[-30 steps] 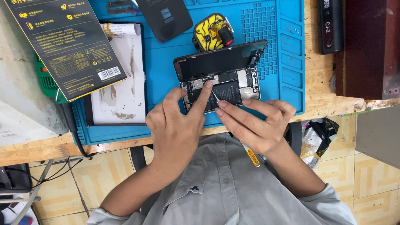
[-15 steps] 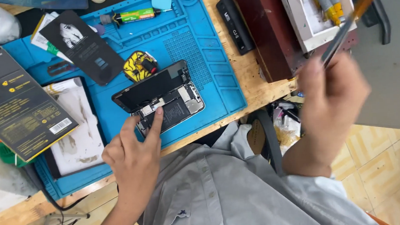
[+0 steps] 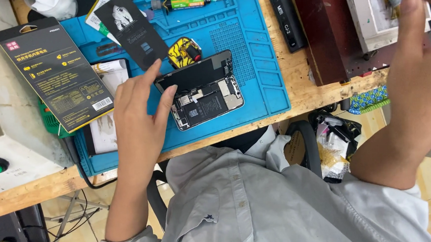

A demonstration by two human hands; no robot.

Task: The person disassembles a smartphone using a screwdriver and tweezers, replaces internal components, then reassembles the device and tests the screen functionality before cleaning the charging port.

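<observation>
Head view: left hand (image 3: 140, 107) touches opened phone (image 3: 202, 90) near mat edge (image 3: 284, 96).

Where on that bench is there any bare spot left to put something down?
The blue mat is bare to the right of the opened phone, up to the black bar-shaped device. A bare wood strip runs along the bench edge beyond it. The left is crowded: the left hand rests on the phone, beside a black-and-yellow package and a dark card.
</observation>
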